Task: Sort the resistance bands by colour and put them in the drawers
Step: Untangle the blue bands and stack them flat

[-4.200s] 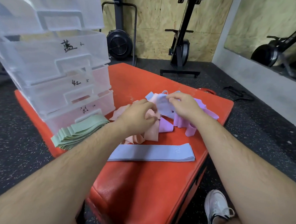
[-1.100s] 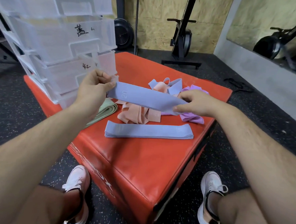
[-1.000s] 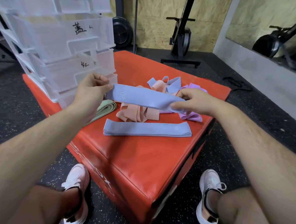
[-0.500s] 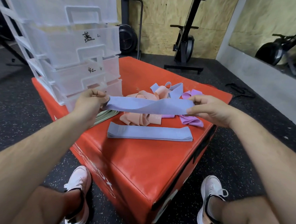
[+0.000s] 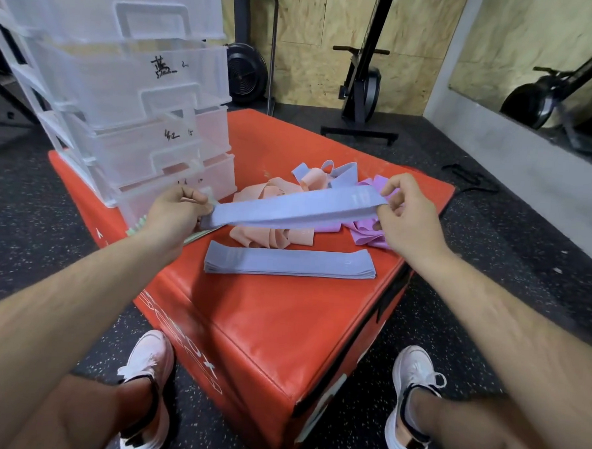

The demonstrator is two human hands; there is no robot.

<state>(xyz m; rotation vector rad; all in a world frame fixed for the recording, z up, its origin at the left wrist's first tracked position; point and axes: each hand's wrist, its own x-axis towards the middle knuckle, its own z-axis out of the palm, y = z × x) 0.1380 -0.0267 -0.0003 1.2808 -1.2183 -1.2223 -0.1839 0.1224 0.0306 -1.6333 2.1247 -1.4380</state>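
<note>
Head cam: left hand [image 5: 176, 214] & right hand [image 5: 406, 223] each pinch an end of flat blue band [image 5: 295, 209], stretched betw. them above red vinyl box [image 5: 282, 319]. Blue stack [image 5: 289, 266] lies just below; clear plastic drawers [image 5: 133, 88] beyond left hand.

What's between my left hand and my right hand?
In the head view, one blue band spans the gap, its ends pinched by the left hand and the right hand.

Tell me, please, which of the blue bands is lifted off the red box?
The blue band stretched between the left hand and right hand; the blue stack lies flat on the box, a tangled blue band rests behind.
</note>
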